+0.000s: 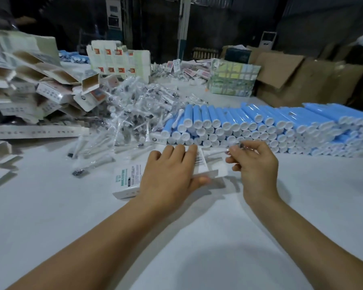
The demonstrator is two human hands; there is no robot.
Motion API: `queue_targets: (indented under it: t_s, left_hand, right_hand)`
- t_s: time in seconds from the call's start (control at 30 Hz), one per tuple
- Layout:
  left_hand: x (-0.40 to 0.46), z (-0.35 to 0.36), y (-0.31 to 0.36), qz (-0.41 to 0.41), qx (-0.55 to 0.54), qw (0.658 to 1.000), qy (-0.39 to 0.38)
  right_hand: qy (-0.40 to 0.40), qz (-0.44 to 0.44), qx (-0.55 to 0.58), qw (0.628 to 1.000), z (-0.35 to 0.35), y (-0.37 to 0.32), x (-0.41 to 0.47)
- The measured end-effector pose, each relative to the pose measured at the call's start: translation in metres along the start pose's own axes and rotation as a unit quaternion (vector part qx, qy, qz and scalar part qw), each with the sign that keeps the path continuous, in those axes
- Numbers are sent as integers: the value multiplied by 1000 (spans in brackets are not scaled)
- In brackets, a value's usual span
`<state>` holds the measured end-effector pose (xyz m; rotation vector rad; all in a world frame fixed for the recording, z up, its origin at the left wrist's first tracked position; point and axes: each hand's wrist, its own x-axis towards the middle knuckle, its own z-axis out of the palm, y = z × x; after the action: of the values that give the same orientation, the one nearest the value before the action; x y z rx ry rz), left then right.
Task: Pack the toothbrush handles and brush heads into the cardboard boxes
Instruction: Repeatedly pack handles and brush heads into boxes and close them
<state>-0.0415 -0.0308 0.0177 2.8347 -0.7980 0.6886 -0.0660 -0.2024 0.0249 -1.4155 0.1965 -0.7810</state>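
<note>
Left hand lies across small white printed cardboard box flat on white bench, fingers over top, thumb curled under near edge. Right hand just beside box's open right end, fingertips pinching clear-wrapped brush head. Behind hands: stacked rows of blue toothbrush handles with white end caps, toward bench's right edge. Left of them, heap of bagged brush heads. Far left: pile of folded white boxes. Far right: brown cartons.
</note>
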Motion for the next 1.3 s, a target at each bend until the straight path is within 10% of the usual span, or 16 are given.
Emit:
queue_targets:
  t_s: [0.5,0.8,1.03,1.3]
  left_hand:
    - [1,-3,6,0,-9,1000,11]
    - [2,-1,4,42,0,999,-2]
    - [5,3,-1,0,8,1000,18]
    - [7,3,-2,-32,28,999,26]
  right_hand:
    - [-54,-113,-235,964,13,4,-23]
    - [-249,36,-196,948,1,0,-24]
    - [-44,-76,-140,986,-1,-6,-28]
    - [-158,-90,-203,962,0,5,-40]
